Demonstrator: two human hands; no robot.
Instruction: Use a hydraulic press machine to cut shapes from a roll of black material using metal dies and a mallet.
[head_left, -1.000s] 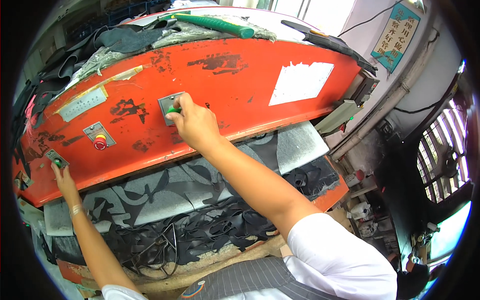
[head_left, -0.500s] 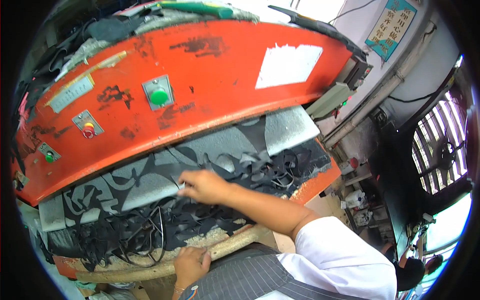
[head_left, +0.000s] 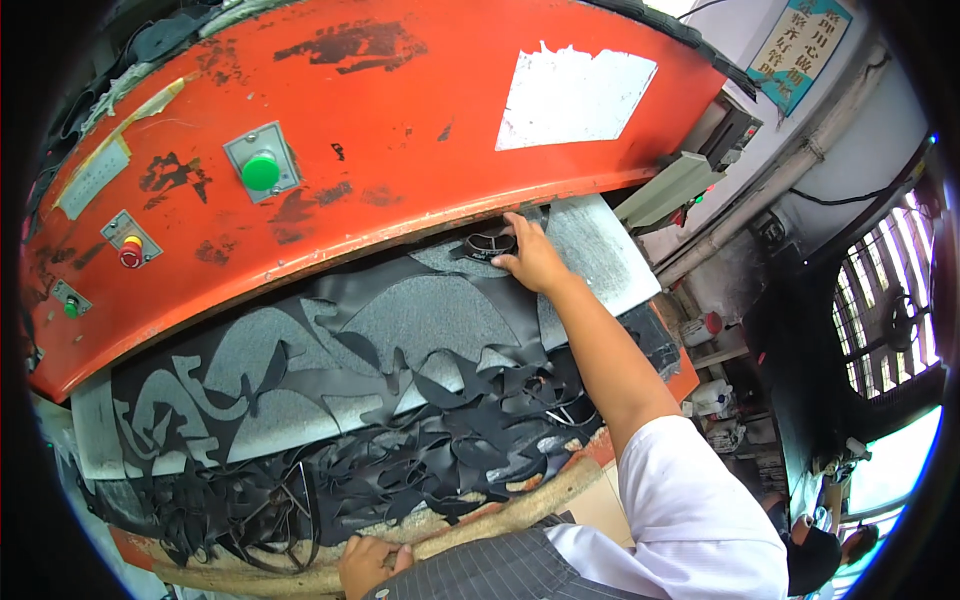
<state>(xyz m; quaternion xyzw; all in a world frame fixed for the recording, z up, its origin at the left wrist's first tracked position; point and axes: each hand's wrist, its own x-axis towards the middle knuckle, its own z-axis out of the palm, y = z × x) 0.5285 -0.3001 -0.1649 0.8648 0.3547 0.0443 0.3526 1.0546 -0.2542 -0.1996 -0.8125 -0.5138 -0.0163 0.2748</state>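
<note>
Orange press overhangs grey bd nr scraps; R hand pinching blk frame, L hand grip unclear.

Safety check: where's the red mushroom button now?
Head view, far left: the red mushroom button sits on the orange machine beam, between the large green button and the small green one.
</note>
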